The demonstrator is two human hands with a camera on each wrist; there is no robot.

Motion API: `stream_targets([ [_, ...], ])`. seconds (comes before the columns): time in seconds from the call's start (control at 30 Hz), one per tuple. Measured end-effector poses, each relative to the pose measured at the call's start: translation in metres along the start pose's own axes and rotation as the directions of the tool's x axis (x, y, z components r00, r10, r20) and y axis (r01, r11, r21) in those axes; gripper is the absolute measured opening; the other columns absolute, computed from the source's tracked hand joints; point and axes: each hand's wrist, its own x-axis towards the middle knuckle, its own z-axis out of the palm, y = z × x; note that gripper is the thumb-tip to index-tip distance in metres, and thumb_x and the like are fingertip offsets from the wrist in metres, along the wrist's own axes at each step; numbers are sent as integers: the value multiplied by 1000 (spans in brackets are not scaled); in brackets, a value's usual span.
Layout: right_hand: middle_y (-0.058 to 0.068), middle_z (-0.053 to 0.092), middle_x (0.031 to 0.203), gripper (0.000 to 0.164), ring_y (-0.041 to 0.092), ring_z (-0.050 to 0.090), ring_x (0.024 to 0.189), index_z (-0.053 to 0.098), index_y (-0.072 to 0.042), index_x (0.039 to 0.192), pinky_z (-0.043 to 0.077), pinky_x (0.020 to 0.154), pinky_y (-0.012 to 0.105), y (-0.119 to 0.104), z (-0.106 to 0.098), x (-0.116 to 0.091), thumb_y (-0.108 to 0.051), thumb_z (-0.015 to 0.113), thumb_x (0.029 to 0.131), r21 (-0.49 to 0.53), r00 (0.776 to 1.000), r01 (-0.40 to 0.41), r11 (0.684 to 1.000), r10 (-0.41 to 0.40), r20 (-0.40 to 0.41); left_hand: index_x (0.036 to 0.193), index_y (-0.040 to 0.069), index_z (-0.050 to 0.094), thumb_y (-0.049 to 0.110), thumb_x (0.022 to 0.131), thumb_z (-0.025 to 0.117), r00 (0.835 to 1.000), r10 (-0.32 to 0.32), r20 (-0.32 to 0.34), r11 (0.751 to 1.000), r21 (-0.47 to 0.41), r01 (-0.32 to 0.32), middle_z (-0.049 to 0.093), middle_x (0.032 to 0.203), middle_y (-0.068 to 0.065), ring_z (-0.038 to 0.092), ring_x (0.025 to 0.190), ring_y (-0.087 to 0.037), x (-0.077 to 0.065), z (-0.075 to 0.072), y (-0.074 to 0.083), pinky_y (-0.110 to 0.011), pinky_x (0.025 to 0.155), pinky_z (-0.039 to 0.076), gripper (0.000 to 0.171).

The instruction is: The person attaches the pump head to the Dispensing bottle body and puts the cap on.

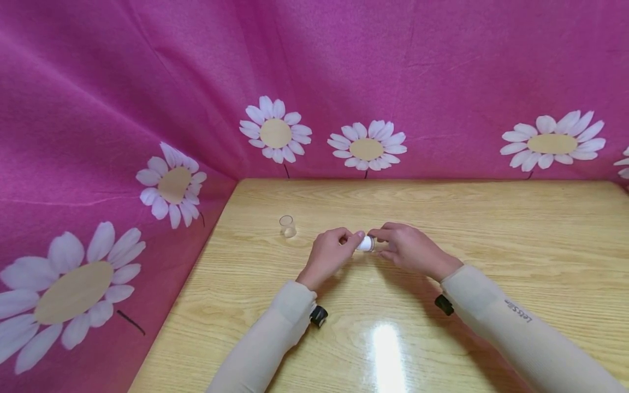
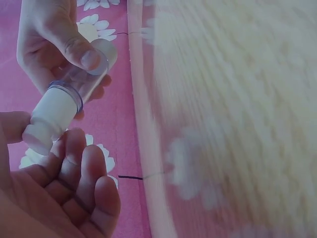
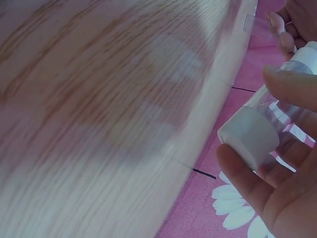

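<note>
Between the two hands lies a small clear pump bottle [image 1: 366, 244] with a white collar, tilted nearly on its side above the table. My right hand [image 1: 413, 251] grips its clear body, thumb on one side and fingers on the other. A fingertip touches the wide white base [image 3: 250, 136] in the right wrist view. My left hand [image 1: 330, 255] pinches the white pump head [image 2: 42, 136] at the other end; its other fingers are loosely bent below. A clear cap [image 1: 288, 226] stands on the table to the left, apart from both hands.
The wooden table [image 1: 516, 229] meets a pink cloth [image 1: 417, 65] with printed daisies at its back and left edges. Bright light reflects off the table in front of the hands. Each sleeved wrist carries a small black camera [image 1: 319, 315].
</note>
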Motion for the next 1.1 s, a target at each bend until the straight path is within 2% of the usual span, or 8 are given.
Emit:
stream_targets([
  [0.27, 11, 71, 106, 44, 21, 67, 86, 66, -6, 127, 56, 74, 36, 1, 1, -1, -6, 76, 84, 1, 1000, 23, 1000, -23, -7, 82, 18, 67, 50, 96, 58, 1000, -1, 9, 1000, -14, 1, 61, 70, 4, 48, 60, -12, 0, 1, -1, -25, 56, 38, 37],
  [0.47, 12, 71, 106, 45, 22, 67, 86, 66, -6, 127, 56, 74, 36, 2, 2, -1, -6, 76, 84, 0, 1000, 24, 1000, -24, -10, 82, 16, 68, 50, 96, 57, 1000, -1, 12, 1000, -16, 1, 62, 70, 4, 48, 60, -12, -1, 1, -1, -25, 55, 38, 38],
  [0.6, 11, 71, 106, 44, 22, 67, 87, 66, -7, 127, 57, 74, 37, 3, 2, 0, -6, 76, 84, -1, 1000, 16, 1000, -16, -8, 82, 18, 67, 50, 96, 58, 1000, -1, 18, 1000, -25, 1, 62, 71, 4, 49, 61, -13, -2, 1, -1, -26, 56, 38, 36],
  [0.87, 11, 71, 104, 44, 22, 67, 85, 67, -6, 125, 56, 75, 38, 3, 3, 2, -4, 77, 82, -6, 998, 50, 999, -50, -31, 100, 20, 65, 39, 96, 63, 998, 47, 44, 998, -48, -45, 63, 91, 2, 54, 70, -12, -3, 0, -3, -24, 60, 45, 20],
  [1.1, 11, 71, 103, 44, 21, 67, 84, 67, -5, 124, 56, 73, 36, 2, 4, 3, -4, 77, 82, 4, 998, 51, 999, -51, -25, 103, 20, 60, 25, 92, 69, 993, 90, 72, 993, -79, -84, 60, 95, 1, 50, 67, -11, -6, -1, -2, -23, 56, 41, 15],
])
